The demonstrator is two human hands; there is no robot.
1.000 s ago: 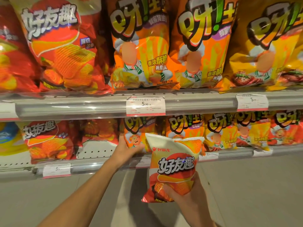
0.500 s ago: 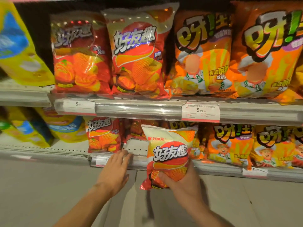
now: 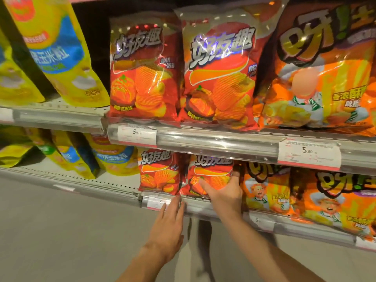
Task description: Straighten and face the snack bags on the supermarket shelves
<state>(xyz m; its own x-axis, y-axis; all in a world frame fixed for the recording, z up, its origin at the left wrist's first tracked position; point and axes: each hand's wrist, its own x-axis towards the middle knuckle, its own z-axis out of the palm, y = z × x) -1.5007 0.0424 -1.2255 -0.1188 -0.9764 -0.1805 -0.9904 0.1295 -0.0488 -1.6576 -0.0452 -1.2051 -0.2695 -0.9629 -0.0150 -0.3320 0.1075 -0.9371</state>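
Since half a second ago, your right hand [image 3: 223, 190] has carried the red chip bag [image 3: 211, 176] out of mid-air and up onto the lower shelf [image 3: 97, 186], so it now stands just beside its twin red bag [image 3: 159, 171] with an orange bag [image 3: 266, 188] on its other side. You've got that hand spread across the bag's front, thumb hooked round its right edge, fingers splayed on the face, pressing more than gripping. Your left hand [image 3: 168, 226] is flat and open, holding nothing, fingertips at the price rail [image 3: 195, 208] right by a price tag [image 3: 155, 202]. Watch it now: let go too soon and the bag could tip forward off the lip, since its base looks barely seated behind the rail. Push too hard and you may crumple it, or shove the neighbour askew. Only this head view to go on, so how deep the bag sits can't be told.
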